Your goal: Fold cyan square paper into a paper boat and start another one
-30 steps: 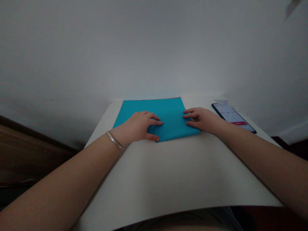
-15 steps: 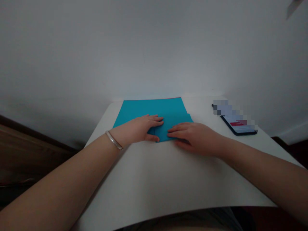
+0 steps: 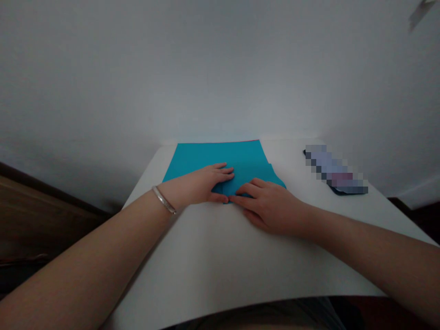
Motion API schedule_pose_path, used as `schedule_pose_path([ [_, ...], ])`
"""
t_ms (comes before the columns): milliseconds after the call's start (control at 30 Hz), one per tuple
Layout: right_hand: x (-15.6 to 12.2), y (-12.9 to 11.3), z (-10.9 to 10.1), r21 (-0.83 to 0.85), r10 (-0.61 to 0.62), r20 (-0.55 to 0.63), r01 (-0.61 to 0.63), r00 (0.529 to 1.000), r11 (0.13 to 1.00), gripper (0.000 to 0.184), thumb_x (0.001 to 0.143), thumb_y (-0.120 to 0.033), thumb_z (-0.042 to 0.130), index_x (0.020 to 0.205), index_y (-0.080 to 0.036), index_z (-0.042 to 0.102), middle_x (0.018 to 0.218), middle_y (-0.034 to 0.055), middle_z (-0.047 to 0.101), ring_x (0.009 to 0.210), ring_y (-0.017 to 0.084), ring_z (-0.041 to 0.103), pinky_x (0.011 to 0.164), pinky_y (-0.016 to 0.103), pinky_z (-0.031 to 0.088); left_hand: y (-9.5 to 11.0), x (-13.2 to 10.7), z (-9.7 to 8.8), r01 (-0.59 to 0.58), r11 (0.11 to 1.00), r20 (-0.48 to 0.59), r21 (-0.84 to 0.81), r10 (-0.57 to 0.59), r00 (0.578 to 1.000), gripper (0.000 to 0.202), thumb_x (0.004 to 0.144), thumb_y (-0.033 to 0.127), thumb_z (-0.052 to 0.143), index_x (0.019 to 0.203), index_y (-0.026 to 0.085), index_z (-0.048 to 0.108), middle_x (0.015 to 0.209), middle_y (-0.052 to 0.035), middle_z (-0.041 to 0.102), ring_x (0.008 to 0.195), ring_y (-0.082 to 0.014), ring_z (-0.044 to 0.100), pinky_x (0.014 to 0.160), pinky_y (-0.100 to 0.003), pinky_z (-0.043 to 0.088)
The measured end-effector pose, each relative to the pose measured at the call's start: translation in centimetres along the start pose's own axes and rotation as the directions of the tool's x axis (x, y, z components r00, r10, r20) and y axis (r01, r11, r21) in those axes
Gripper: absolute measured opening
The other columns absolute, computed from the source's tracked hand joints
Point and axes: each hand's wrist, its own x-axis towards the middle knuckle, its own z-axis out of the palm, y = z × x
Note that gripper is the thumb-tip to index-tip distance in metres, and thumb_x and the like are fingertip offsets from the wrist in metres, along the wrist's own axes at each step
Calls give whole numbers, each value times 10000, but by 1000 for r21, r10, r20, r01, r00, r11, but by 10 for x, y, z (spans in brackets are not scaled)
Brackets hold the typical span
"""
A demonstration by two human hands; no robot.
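Observation:
A teal sheet of paper lies on the far part of a white table, with a folded flap along its near edge. My left hand lies flat on the sheet's near left part, fingers stretched out, thumb at the near edge; a silver bracelet circles that wrist. Over the near right part my right hand rests palm down, its fingers extended and pressing the fold. The fingertips of the two hands almost meet at the near edge.
A phone lies at the table's far right, its screen blurred out. A white wall stands right behind the table. Dark wooden floor or furniture shows to the left.
My right hand has slid leftward along the sheet's near edge, from the right corner to beside the left hand. The left hand has stayed in place.

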Motion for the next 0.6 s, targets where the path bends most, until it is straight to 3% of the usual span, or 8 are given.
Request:
schedule_pose_path([
  [267, 1, -2, 4, 83, 12, -54, -7, 998, 997, 364, 918, -217, 447, 1237, -131, 599, 1297, 119, 595, 1206, 245, 528, 1008, 430, 422, 16, -6, -2, 61, 995, 3, 77, -61, 998, 637, 879, 440, 500, 1427, 146, 358, 1533, -120, 258, 1413, -233, 250, 1135, -352, 207],
  [433, -1, -1, 3, 86, -24, -43, 28, 999, 996, 376, 918, -219, 447, 1257, -138, 589, 1301, 94, 596, 1203, 230, 539, 1010, 403, 435, 20, -7, -4, 90, 991, 43, 96, -94, 995, 665, 893, 449, 488, 1439, 105, 329, 1546, -129, 212, 1430, -231, 199, 1150, -351, 175],
  [600, -1, -1, 0, 63, -33, -44, 36, 998, 997, 379, 915, -214, 449, 1266, -164, 584, 1261, 119, 620, 1164, 230, 566, 955, 410, 469, 14, -9, -4, 91, 994, 62, 64, -95, 994, 685, 888, 495, 485, 1457, 160, 300, 1549, -116, 208, 1430, -258, 193, 1138, -430, 187],
])
